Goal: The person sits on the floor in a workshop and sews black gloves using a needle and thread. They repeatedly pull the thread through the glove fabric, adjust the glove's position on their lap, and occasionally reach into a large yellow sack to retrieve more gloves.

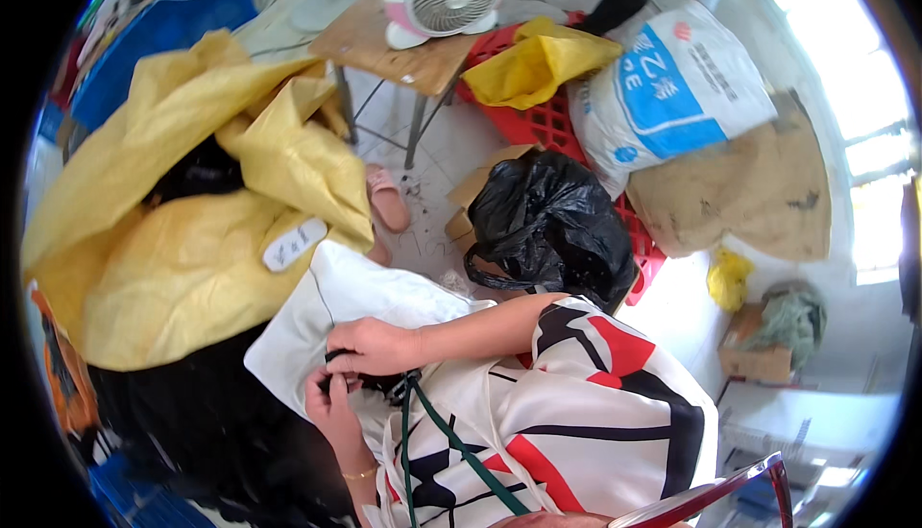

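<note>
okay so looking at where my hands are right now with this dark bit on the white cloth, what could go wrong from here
1. Both the left hand and the right hand pinch a small dark piece on the white cloth; the fingers hide it, so it might slip unseen.
2. The green cord hangs right beside the hands and could snag.
3. The big yellow sack crowds the cloth and may slump onto it.

Right hand (373,345): reaches in from the right on a bare forearm held nearly level, palm down, fingers curled shut and pinching at the tips. Left hand (331,403): rises from the lower edge, wrist bent upward (a thin gold bracelet circles it), fingers curled closed just under the right hand. The two hands meet fingertip to fingertip, close before the torso.
</note>
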`<state>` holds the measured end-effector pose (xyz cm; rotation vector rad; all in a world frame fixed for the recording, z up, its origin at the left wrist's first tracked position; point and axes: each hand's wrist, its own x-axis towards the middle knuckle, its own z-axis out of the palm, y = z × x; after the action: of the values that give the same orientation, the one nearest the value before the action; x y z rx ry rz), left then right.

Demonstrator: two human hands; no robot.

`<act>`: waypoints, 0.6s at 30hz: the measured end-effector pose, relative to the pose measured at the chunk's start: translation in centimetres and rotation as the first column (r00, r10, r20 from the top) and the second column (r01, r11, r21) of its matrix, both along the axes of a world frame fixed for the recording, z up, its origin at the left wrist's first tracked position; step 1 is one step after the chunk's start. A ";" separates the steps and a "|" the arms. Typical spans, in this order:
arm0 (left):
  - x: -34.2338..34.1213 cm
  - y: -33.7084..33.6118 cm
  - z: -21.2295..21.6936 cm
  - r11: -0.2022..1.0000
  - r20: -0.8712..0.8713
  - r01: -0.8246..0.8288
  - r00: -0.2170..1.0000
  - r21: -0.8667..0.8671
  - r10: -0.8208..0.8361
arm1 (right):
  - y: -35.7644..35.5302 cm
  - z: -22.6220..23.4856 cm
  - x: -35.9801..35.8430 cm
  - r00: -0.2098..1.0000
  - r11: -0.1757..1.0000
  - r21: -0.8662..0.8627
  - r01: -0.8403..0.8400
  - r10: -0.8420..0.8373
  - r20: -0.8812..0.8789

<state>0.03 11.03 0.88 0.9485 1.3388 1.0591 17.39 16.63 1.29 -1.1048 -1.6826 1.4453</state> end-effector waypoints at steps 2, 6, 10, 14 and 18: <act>-0.4 0.3 0.3 0.992 -0.054 0.127 0.990 -0.007 -0.127 | 0.0 -0.5 0.5 0.998 0.986 0.166 -0.006 -0.003 0.058; -1.7 0.4 -0.4 0.895 -0.289 0.438 0.871 0.087 -0.398 | -1.2 -0.4 1.5 0.975 0.938 0.316 -0.141 0.076 0.211; -0.3 -0.9 1.6 0.781 -0.583 0.582 0.724 0.228 -0.369 | -2.7 0.8 2.2 0.947 0.909 0.326 -0.260 0.174 0.269; -0.7 -2.2 2.1 0.721 -0.612 0.634 0.696 0.278 -0.375 | -3.8 1.6 2.5 0.937 0.884 0.331 -0.332 0.267 0.225; -0.9 -2.8 2.0 0.673 -0.581 0.675 0.691 0.304 -0.430 | -3.8 1.6 3.5 0.921 0.883 0.274 -0.382 0.389 0.028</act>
<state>-0.83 8.20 2.86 1.9856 0.9977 0.6876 20.90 12.86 2.85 -0.6155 -2.0940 1.3902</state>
